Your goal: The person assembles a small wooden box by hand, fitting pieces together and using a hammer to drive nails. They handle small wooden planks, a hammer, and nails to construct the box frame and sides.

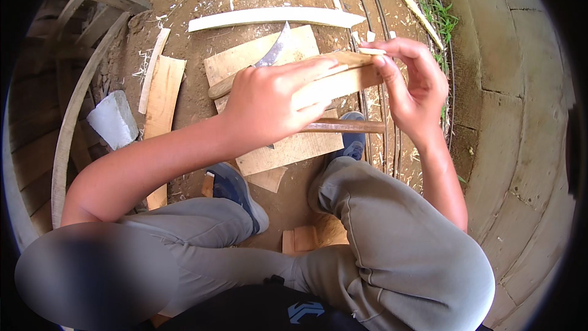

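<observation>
My left hand [263,101] is closed around a short wooden board [337,86], which it holds tilted in front of me. At the board's far right corner, my right hand [419,89] pinches a small pale wood sliver [372,51] between thumb and fingers. Behind my left hand lies a knife with a curved, pointed blade [275,49]; its wooden handle is partly covered by the hand. A round wooden tool handle [355,125] lies below the held board, its other end hidden by my left hand. Flat wooden boards [294,153] lie on the ground beneath.
A long pale wood strip [269,18] lies at the back. To the left are planks [164,95], a white block [114,119] and a wooden frame [79,86]. Thin dark rods [386,147] run along the right, beside a paved strip [496,116]. Shavings dot the dirt.
</observation>
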A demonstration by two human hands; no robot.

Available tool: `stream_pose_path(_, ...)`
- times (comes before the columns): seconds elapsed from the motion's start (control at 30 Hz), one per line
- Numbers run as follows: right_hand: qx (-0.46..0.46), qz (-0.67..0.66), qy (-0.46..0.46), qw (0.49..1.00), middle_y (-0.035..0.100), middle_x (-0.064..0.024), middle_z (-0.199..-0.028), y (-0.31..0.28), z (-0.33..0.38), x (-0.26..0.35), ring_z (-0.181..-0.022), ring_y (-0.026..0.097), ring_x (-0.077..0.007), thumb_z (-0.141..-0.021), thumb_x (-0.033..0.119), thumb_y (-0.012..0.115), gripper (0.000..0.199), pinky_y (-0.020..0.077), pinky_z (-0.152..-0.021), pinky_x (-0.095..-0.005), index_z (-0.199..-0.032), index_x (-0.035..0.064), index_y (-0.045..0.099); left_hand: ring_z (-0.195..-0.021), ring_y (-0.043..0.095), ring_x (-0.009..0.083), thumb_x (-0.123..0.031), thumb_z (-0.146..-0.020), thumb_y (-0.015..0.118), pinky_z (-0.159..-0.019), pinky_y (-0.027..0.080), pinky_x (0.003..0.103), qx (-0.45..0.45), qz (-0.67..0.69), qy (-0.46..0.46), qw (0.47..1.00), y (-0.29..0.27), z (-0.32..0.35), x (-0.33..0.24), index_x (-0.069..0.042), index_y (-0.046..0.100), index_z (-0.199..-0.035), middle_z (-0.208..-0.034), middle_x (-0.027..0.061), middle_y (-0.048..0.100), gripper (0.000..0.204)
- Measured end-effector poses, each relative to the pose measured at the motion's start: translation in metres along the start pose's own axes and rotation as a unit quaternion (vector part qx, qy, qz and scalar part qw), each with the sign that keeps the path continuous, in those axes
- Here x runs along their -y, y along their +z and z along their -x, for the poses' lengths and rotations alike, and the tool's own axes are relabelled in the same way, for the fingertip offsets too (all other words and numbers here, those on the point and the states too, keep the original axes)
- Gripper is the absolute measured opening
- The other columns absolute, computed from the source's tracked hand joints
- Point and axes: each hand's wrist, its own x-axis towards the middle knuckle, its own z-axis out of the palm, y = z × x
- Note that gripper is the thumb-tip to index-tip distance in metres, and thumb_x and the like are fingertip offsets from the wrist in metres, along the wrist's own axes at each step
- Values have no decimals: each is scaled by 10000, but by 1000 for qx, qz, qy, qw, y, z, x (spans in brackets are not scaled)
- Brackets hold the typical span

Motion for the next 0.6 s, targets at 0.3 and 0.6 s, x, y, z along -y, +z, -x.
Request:
stream_pose_path(0.3,14,0,24,1000,732,-140,-1039,-9,13,-3,-1001,703,-229,-909,-26,705,106,551,-901,-353,-1011,-9,682,-891,766,279,-165,-777,825,-790,628,366,-23,-29,30,999,3,4,1,-109,698,-1307,-1161,130,752,548)
stream_pose_path(0.6,42,64,-33,997,761,-72,-973,-6,11,-7,-938,681,-222,-869,-37,727,157,530,-839,-339,-1004,42,721,-781,753,278,-139,-783,817,-720,609,366,11,10,-30,999,-2,-4,1,-102,696,-1314,-1026,160,757,546)
